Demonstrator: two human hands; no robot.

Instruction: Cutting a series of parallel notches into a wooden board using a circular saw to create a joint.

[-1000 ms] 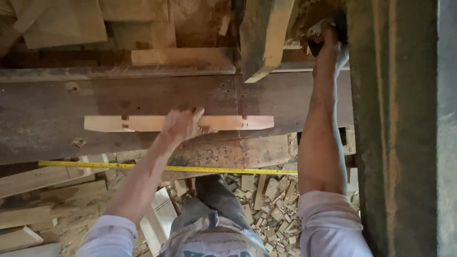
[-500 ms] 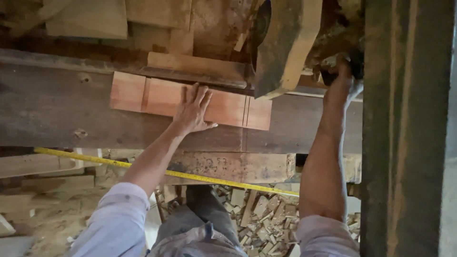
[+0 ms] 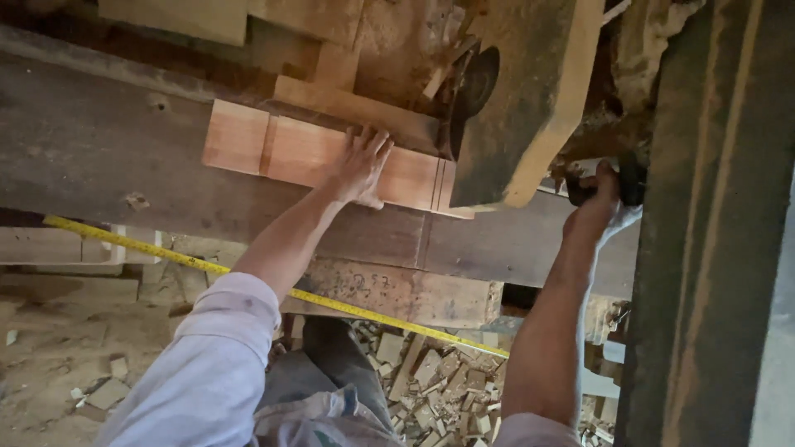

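My left hand [image 3: 362, 165] lies flat, fingers spread, on a reddish wooden board [image 3: 290, 153] that rests on a dark saw bench [image 3: 108, 157]. The board's right end sits under the dusty guard [image 3: 522, 99] of a circular saw, whose dark blade [image 3: 474, 87] shows at the guard's left edge. My right hand [image 3: 598, 194] is closed around a dark handle [image 3: 633, 178] at the machine's right side, beside a dark upright post [image 3: 712, 223].
A yellow tape measure [image 3: 190, 263] stretches diagonally along the bench's front edge. Several small wood offcuts [image 3: 439, 377] lie heaped on the dusty floor by my legs. Pale planks [image 3: 174, 15] lie behind the bench, and one pale piece [image 3: 58, 248] sits at the left.
The board has moved away from me and rightward toward the saw under my left hand. My right hand has stayed on the handle. The camera has come closer.
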